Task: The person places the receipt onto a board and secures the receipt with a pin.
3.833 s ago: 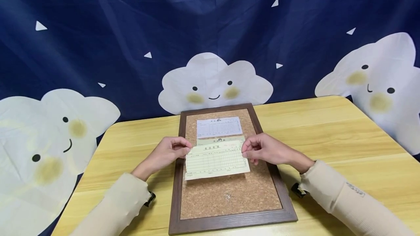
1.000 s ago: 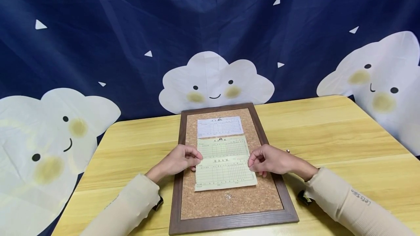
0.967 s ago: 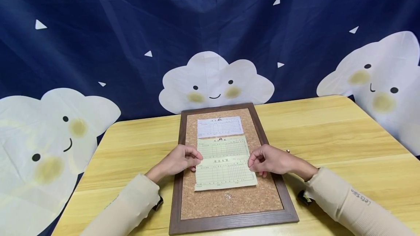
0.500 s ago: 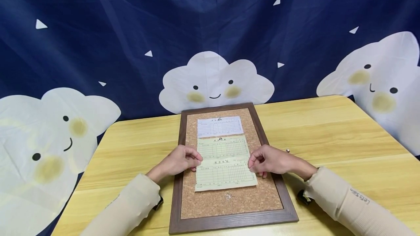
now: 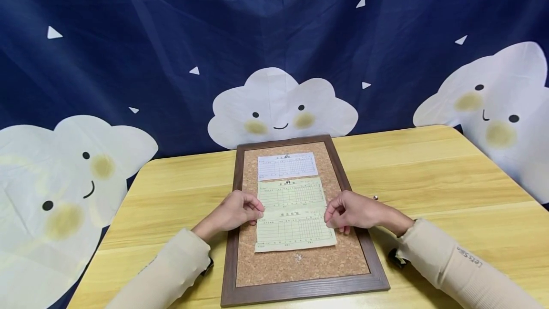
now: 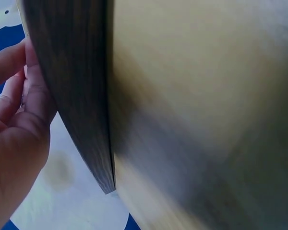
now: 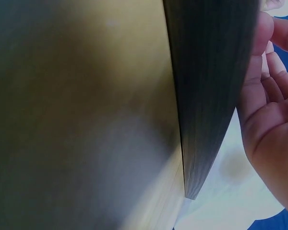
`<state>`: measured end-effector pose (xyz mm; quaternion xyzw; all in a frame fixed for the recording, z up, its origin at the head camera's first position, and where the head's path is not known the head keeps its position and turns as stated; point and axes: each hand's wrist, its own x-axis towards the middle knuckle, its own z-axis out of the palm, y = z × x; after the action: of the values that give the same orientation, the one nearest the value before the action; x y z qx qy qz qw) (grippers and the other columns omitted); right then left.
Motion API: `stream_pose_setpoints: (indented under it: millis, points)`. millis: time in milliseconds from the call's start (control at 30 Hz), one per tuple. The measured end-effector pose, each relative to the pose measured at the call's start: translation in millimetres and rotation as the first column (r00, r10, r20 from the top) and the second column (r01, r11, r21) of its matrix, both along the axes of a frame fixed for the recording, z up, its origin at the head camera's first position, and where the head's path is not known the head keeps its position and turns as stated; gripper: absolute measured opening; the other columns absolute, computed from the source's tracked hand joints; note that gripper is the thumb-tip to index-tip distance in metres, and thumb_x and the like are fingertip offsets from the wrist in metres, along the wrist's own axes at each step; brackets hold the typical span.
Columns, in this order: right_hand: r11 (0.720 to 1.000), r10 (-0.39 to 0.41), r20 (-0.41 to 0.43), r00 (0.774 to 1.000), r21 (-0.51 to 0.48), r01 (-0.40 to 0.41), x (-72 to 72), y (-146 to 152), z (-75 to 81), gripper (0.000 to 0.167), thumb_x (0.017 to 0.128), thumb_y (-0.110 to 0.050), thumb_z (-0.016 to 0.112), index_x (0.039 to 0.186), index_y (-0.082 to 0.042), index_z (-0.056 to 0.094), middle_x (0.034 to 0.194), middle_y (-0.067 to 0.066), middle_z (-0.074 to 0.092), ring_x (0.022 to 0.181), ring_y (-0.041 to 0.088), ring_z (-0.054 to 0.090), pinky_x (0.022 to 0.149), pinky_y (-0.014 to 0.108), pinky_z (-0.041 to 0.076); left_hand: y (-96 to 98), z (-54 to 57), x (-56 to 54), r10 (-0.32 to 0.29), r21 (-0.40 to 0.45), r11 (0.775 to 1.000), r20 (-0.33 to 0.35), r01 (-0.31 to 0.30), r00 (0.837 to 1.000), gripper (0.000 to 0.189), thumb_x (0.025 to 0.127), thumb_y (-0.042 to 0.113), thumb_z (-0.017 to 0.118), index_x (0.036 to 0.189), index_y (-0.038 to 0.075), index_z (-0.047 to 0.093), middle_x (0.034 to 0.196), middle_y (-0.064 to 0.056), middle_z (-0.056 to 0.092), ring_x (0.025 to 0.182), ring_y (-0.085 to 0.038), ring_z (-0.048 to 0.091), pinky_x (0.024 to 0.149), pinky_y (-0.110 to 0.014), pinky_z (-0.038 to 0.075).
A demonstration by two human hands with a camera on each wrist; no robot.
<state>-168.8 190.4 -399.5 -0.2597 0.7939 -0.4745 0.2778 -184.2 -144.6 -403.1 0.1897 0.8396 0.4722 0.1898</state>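
In the head view a pale yellow-green printed form slip lies low over the cork board, below a matching slip. My left hand pinches its left edge near the top corner between thumb and forefinger. At the right edge my right hand pinches it the same way. Its top edge meets the lower edge of the upper green slip. Both wrist views show the hands, the left hand and the right hand, beside the dark frame; the slip itself is hidden there.
A white form slip with a round-headed pin sits at the board's top; another pin holds the upper green slip. Small shiny bits show on the lower cork. A tiny silver object lies on the wooden table, right of the board.
Since the earliest frame, both hands have brought the slip towards me and lower, uncovering the upper green slip. Over the last second it has shifted only slightly downward.
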Motion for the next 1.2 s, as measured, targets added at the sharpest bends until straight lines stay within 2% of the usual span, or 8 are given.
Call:
stream_pose_setpoints:
  millis: [200,700,900,1200]
  points:
    - [1.0,-0.001,0.028,1.0,0.003,0.001,0.3,-0.5,-0.1,0.006,0.088,0.004,0.066,0.087,0.001,0.071,0.07,0.005,0.064,0.059,0.015,0.06,0.054,0.026,0.054,0.2,-0.5,0.3,-0.009,-0.022,1.0,-0.027,0.008,1.0,0.004,0.087,-0.002,0.071,0.087,-0.006,0.07,0.074,-0.003,0.065,0.062,-0.014,0.063,0.059,-0.028,0.055]
    - [1.0,-0.025,0.062,0.998,0.003,0.025,0.7,-2.8,1.5,0.003,0.086,0.002,0.071,0.088,0.004,0.073,0.064,0.007,0.066,0.056,0.013,0.061,0.054,0.028,0.056,3.8,3.1,3.2,-0.021,-0.115,0.993,-0.094,0.01,0.995,0.005,0.086,0.001,0.075,0.083,-0.002,0.073,0.072,0.001,0.066,0.061,-0.01,0.062,0.057,-0.024,0.052]
    - [0.999,-0.031,0.063,0.998,0.017,0.03,0.4,-3.2,1.2,0.003,0.086,0.003,0.071,0.087,0.004,0.073,0.064,0.007,0.066,0.055,0.012,0.061,0.054,0.027,0.056,5.3,3.6,4.8,-0.022,-0.156,0.988,-0.136,0.0,0.99,0.007,0.086,0.0,0.074,0.081,0.005,0.075,0.077,0.002,0.063,0.061,-0.008,0.061,0.056,-0.022,0.05]
    - [0.999,-0.039,0.074,0.996,0.034,0.037,0.5,-3.5,1.4,0.004,0.087,0.002,0.07,0.088,0.003,0.074,0.064,0.005,0.066,0.054,0.012,0.061,0.053,0.026,0.055,7.4,5.0,6.2,-0.029,-0.237,0.971,-0.226,-0.026,0.974,0.013,0.084,0.001,0.077,0.078,0.013,0.075,0.075,0.009,0.064,0.079,-0.01,0.052,0.066,-0.024,0.045]
